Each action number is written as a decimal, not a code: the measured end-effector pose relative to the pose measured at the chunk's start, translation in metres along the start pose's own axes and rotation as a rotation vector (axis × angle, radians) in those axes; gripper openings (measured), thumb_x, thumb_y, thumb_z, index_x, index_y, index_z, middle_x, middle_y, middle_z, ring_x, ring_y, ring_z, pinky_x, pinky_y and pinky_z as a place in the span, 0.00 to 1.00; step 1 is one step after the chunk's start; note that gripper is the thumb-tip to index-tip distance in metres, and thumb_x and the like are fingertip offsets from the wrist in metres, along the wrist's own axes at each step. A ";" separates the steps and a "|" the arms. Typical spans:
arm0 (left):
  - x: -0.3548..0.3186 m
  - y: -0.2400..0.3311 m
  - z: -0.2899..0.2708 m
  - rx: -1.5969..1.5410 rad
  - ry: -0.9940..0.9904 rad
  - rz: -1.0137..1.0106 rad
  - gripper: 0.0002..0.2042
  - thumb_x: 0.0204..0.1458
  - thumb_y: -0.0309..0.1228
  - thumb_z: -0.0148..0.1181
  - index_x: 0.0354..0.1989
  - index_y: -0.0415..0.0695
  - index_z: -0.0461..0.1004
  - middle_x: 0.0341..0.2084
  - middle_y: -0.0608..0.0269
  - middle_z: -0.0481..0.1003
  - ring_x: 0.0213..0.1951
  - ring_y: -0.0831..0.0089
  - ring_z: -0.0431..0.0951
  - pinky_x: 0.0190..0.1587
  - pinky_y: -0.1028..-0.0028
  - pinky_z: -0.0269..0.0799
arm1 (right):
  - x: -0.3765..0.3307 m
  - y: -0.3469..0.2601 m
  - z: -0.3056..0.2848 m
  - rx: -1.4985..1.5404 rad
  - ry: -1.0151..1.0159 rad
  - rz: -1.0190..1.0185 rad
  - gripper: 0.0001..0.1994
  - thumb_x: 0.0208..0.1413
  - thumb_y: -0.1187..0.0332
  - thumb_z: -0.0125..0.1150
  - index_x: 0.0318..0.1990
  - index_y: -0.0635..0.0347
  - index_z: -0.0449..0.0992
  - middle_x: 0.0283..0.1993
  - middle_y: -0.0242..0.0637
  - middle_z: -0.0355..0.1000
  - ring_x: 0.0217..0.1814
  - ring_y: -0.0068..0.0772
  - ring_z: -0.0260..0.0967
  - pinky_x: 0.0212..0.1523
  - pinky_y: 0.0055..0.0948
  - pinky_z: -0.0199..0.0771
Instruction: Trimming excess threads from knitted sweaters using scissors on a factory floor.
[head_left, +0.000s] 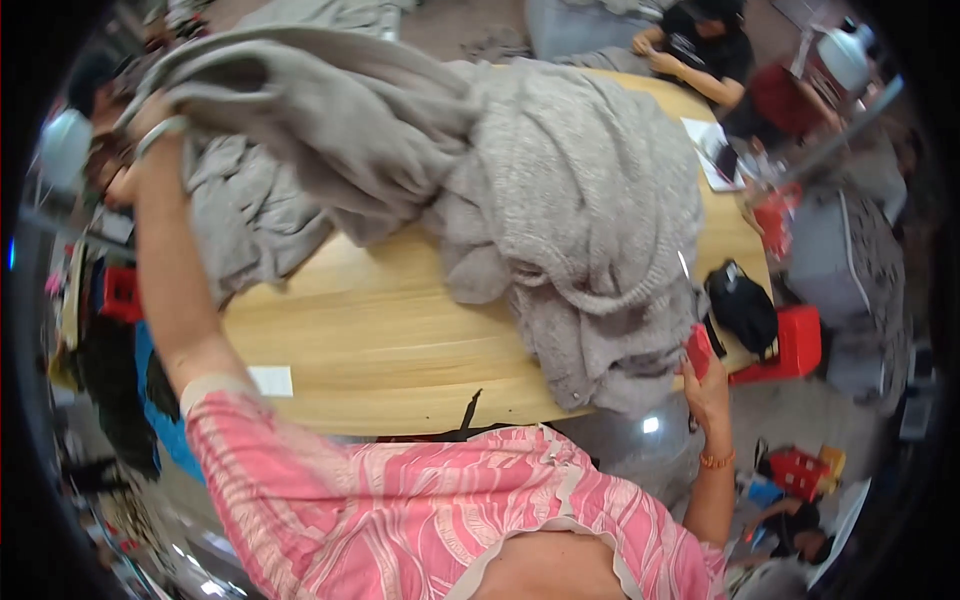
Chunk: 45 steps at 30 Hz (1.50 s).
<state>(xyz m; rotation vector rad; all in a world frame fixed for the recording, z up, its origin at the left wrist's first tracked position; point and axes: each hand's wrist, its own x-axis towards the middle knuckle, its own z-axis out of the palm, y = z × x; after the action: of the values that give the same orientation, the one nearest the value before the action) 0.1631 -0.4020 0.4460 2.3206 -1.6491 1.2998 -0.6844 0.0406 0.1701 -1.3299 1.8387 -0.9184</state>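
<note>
In the head view, the left hand [153, 112] grips an edge of grey cloth [350, 120], raised above the table [340, 345] beside heaped grey knitwear [590, 190], while the right hand [708, 392] holds a red tool [698, 346]. The cloth looks soft, limp and probably weighty in bulk, so a hem should give the surest hold.

Grey fabric [320, 115] is held up by the left hand [153, 112] above the worktop [350, 320]. A red object [698, 346] is gripped by the right hand [708, 388], beside piled grey knitwear [590, 190].
</note>
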 end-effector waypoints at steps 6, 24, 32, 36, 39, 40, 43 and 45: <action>-0.228 0.159 0.060 -0.518 -0.150 0.348 0.18 0.53 0.40 0.51 0.48 0.44 0.73 0.49 0.55 0.72 0.50 0.61 0.72 0.51 0.67 0.67 | -0.015 -0.021 0.004 -0.288 0.095 0.189 0.23 0.56 0.74 0.52 0.61 0.61 0.62 0.45 0.37 0.74 0.34 0.23 0.72 0.39 0.25 0.72; -0.427 0.582 -0.332 -2.162 -1.690 0.129 0.36 0.49 0.39 0.64 0.61 0.33 0.53 0.49 0.52 0.67 0.48 0.68 0.70 0.44 0.70 0.71 | -0.042 -0.002 -0.019 -0.310 0.142 0.126 0.15 0.53 0.70 0.56 0.49 0.61 0.69 0.30 0.50 0.75 0.37 0.47 0.76 0.37 0.38 0.73; -0.421 0.704 -0.374 -2.468 -0.860 -0.486 0.22 0.45 0.29 0.68 0.46 0.34 0.67 0.39 0.57 0.73 0.38 0.69 0.74 0.44 0.73 0.69 | -0.062 0.053 -0.060 -0.206 0.138 0.172 0.17 0.52 0.70 0.56 0.50 0.61 0.68 0.33 0.52 0.74 0.39 0.55 0.74 0.39 0.39 0.73; -0.363 0.700 -0.310 -2.393 -1.128 -0.362 0.17 0.44 0.27 0.68 0.39 0.36 0.67 0.31 0.57 0.73 0.28 0.73 0.73 0.29 0.75 0.70 | -0.050 0.045 -0.072 -0.231 0.093 0.089 0.17 0.52 0.70 0.56 0.50 0.61 0.68 0.33 0.53 0.74 0.38 0.58 0.72 0.40 0.40 0.72; -0.392 0.687 -0.336 -2.307 -1.298 -0.254 0.13 0.46 0.29 0.67 0.35 0.38 0.70 0.25 0.63 0.73 0.22 0.77 0.70 0.21 0.77 0.67 | -0.041 0.041 -0.085 -0.203 0.080 0.109 0.18 0.52 0.69 0.57 0.51 0.60 0.68 0.35 0.53 0.74 0.40 0.58 0.71 0.42 0.42 0.71; -0.412 0.676 -0.352 -2.342 -1.228 -0.185 0.12 0.47 0.30 0.66 0.34 0.38 0.71 0.23 0.66 0.72 0.20 0.78 0.69 0.18 0.78 0.65 | -0.040 0.036 -0.092 -0.244 0.042 0.093 0.18 0.52 0.68 0.57 0.51 0.59 0.68 0.35 0.53 0.73 0.41 0.58 0.70 0.42 0.44 0.71; -0.456 0.660 -0.318 -2.254 -1.194 -0.216 0.11 0.49 0.30 0.65 0.34 0.38 0.71 0.24 0.65 0.73 0.21 0.77 0.71 0.21 0.76 0.68 | -0.025 0.010 -0.087 -0.333 -0.051 -0.001 0.15 0.53 0.64 0.56 0.48 0.58 0.69 0.32 0.52 0.73 0.38 0.57 0.71 0.40 0.47 0.70; -0.470 0.659 -0.308 -2.301 -1.198 -0.284 0.10 0.50 0.30 0.64 0.35 0.39 0.70 0.25 0.65 0.73 0.22 0.76 0.73 0.22 0.76 0.72 | -0.014 -0.001 -0.087 -0.399 -0.097 -0.056 0.14 0.54 0.62 0.55 0.45 0.57 0.69 0.29 0.51 0.73 0.34 0.57 0.72 0.37 0.48 0.70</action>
<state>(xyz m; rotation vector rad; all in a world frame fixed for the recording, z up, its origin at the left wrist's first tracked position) -0.5898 -0.1930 0.0723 1.0642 -1.0334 -1.6576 -0.7538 0.0665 0.2179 -1.6397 1.9833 -0.5173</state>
